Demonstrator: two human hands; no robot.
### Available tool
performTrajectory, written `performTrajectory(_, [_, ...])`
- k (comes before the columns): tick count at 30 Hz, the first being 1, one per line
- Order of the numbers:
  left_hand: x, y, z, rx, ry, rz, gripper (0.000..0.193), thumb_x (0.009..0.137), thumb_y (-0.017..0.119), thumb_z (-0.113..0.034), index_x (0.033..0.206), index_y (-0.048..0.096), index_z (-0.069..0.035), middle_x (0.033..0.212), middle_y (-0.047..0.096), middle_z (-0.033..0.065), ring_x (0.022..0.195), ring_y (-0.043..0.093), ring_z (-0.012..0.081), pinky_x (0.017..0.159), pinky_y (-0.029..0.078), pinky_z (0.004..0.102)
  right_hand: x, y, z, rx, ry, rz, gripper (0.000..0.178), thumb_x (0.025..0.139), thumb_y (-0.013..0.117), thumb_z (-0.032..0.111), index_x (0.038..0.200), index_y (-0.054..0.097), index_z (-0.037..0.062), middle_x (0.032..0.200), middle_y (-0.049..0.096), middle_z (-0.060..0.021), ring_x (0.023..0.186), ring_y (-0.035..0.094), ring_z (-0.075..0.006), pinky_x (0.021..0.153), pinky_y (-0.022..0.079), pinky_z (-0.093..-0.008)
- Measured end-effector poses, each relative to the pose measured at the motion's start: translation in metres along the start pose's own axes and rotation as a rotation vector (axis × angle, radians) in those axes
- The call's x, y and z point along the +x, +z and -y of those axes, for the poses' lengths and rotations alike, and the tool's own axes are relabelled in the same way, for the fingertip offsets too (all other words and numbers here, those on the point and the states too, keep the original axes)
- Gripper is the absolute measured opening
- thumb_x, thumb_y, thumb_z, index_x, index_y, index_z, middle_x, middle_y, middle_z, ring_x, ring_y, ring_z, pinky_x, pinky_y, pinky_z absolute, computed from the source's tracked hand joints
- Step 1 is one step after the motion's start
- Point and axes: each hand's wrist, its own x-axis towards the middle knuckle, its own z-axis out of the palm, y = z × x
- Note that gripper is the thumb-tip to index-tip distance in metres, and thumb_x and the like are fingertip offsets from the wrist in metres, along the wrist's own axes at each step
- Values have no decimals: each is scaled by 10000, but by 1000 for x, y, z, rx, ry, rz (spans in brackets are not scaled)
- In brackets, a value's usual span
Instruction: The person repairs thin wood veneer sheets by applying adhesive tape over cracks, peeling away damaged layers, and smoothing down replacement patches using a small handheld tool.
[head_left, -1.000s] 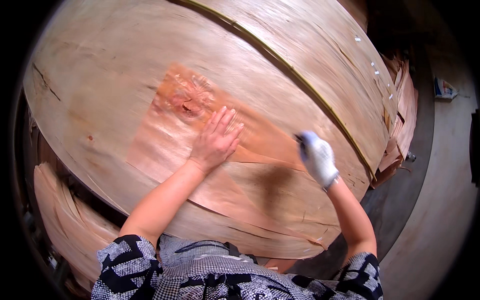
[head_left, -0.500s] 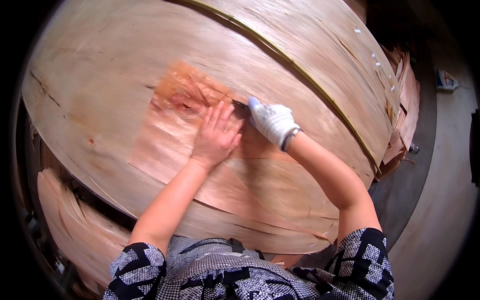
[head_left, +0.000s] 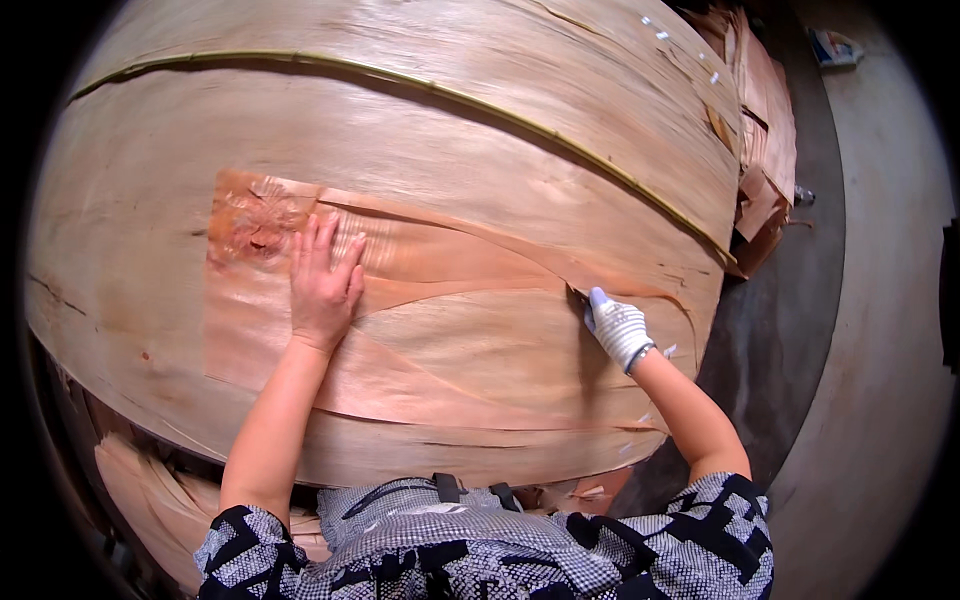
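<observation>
A large pale wood veneer sheet (head_left: 420, 150) covers a stack in front of me. On it lies a redder veneer patch (head_left: 440, 340) with a knot (head_left: 255, 225) at its left end and a long curved split. My left hand (head_left: 322, 285), bare, presses flat on the patch just right of the knot. My right hand (head_left: 615, 325), in a white glove, is closed around a small dark blade tool (head_left: 578, 296) whose tip touches the patch near its right end.
A thin greenish strip (head_left: 420, 92) runs across the upper sheet. Torn veneer scraps (head_left: 765, 170) pile at the right edge of the stack. A grey floor (head_left: 860, 330) lies to the right. More veneer layers (head_left: 140, 480) stick out at the lower left.
My right hand has drawn the tool from beside the left hand out to the right end of the patch. The left hand has stayed pressed down; the view has shifted.
</observation>
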Motion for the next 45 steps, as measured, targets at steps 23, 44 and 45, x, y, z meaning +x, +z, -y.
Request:
performTrajectory(23, [-9, 17, 10, 9, 47, -119, 335, 840, 438, -106, 1155, 493, -7, 1247, 466, 190, 1221, 379, 341, 1063, 215, 471, -217, -8, 102, 385, 11, -986, 258, 637, 727, 48, 847, 581, 81, 708, 586, -93, 595, 561, -272, 532, 437, -359])
performTrajectory(44, [-8, -73, 5, 493, 38, 468, 576, 710, 581, -126, 1262, 447, -219, 1108, 566, 75, 1028, 544, 261, 996, 183, 623, -331, 9, 104, 637, -505, -806, 209, 629, 651, 34, 819, 574, 75, 628, 529, -86, 525, 513, -281, 486, 394, -374])
performTrajectory(45, [-28, -87, 16, 566, 122, 375, 442, 705, 585, -113, 1135, 533, -199, 996, 579, 57, 944, 556, 253, 974, 245, 568, -336, 13, 98, 553, -455, -822, 208, 636, 644, 10, 824, 575, 66, 659, 546, -95, 557, 530, -280, 508, 413, -370])
